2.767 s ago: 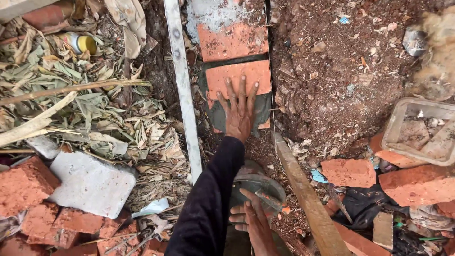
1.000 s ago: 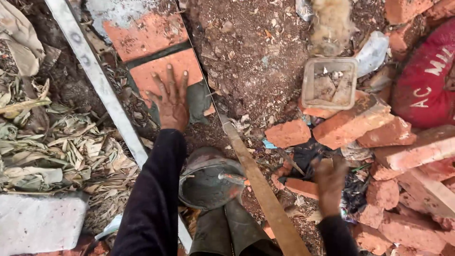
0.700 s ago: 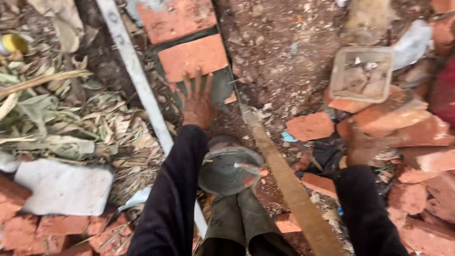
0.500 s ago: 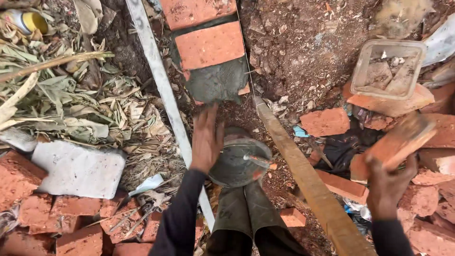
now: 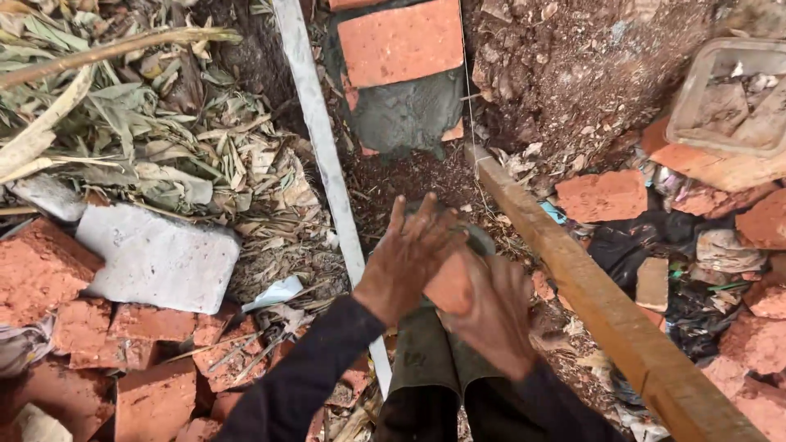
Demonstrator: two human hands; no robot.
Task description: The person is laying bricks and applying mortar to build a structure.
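Note:
Both my hands meet over a red brick (image 5: 449,282) just above my knees. My right hand (image 5: 494,315) grips the brick from the right side. Flat against its left face lies my left hand (image 5: 409,255), fingers spread. Ahead, a laid red brick (image 5: 401,41) sits in a narrow trench with a patch of wet grey mortar (image 5: 408,115) below it. The metal pan under my hands is almost entirely hidden.
A white metal bar (image 5: 323,164) runs along the trench's left side, a wooden batten (image 5: 606,311) along its right. Broken red bricks (image 5: 602,195) and a clear plastic tray (image 5: 733,98) lie right. Dry leaves, a grey slab (image 5: 160,258) and brick rubble (image 5: 147,352) lie left.
My left hand lifted off the laid brick and drew back. My right hand picked a brick from the right pile and carried it to the middle, where both hands now meet on it.

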